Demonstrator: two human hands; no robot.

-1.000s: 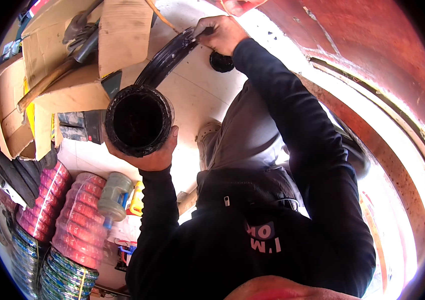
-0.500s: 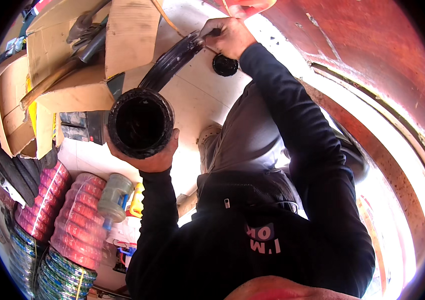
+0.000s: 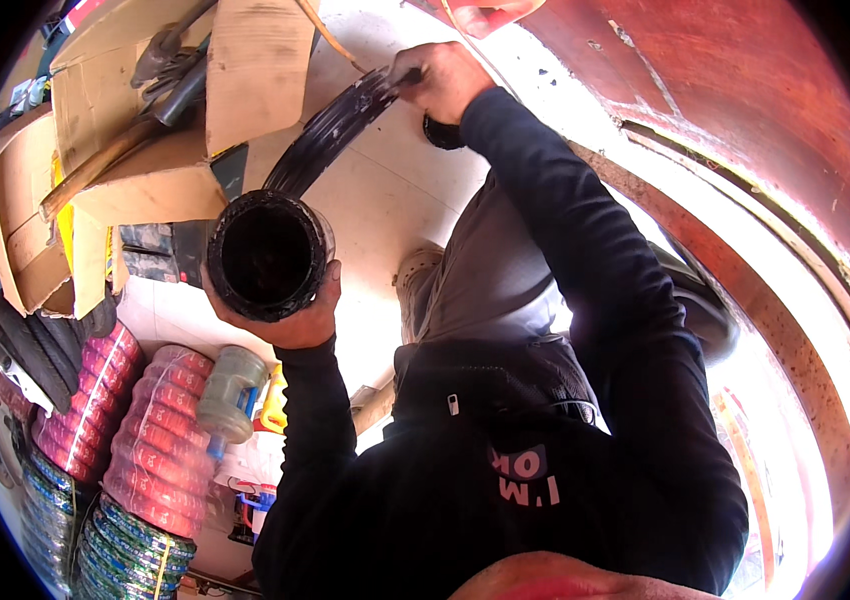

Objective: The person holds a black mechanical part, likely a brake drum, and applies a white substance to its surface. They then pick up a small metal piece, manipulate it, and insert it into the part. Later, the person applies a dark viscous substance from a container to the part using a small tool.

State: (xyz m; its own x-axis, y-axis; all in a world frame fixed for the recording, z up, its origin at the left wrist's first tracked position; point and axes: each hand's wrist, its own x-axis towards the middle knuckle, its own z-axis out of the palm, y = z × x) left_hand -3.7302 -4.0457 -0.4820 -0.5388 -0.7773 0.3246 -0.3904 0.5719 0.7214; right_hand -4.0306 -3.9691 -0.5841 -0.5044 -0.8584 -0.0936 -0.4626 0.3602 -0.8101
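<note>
My left hand [image 3: 292, 326] is wrapped round a wide-mouthed jar [image 3: 316, 222] from the near side. The jar's rim and inside are coated black, and its mouth faces me. Up and to the right, my right hand [image 3: 448, 82] is closed on the upper end of a long, curved black strip [image 3: 333, 137] with a glossy, streaked surface. The strip's lower end meets the far rim of the jar; whether it goes inside or behind cannot be made out. A round black lid-like piece [image 3: 442, 134] lies on the floor, partly covered by my right hand and sleeve.
Open cardboard boxes [image 3: 150, 190] with tools stand at the left. Below them are wrapped hose coils [image 3: 160, 430] and a clear plastic bottle [image 3: 232, 390]. A large red panel [image 3: 725, 110] curves along the right. A pinkish-red shape [image 3: 495, 14] at the top is unclear.
The jar and my left hand have shifted slightly left. My right hand has also moved a little left with the strip, covering more of the round black piece.
</note>
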